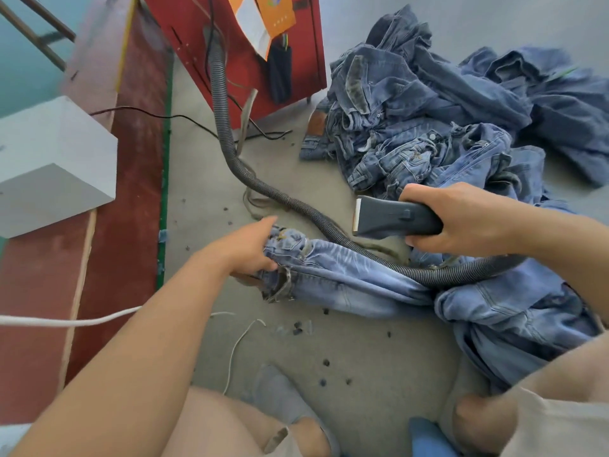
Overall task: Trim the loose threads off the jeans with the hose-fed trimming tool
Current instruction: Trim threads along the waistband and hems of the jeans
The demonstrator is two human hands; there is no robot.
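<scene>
Jeans [346, 278] lay on floor, one leg stretched out. Left hand [250, 245] gripped hem end, likely tensioning cloth. Right hand [468, 219] clasped trimmer [395, 216] above jeans, blade facing hem. Hose [230, 150] crossed over jeans.

Faded blue jeans [346, 278] stretched across floor; dark grey trimming tool [395, 216] above, ribbed hose [316, 214] crossing jeans.

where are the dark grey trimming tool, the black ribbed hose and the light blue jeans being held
dark grey trimming tool [397, 216], head view, middle of its body
black ribbed hose [313, 213], head view, stretch lying on the floor
light blue jeans [346, 278], head view, leg below the waistband
</scene>
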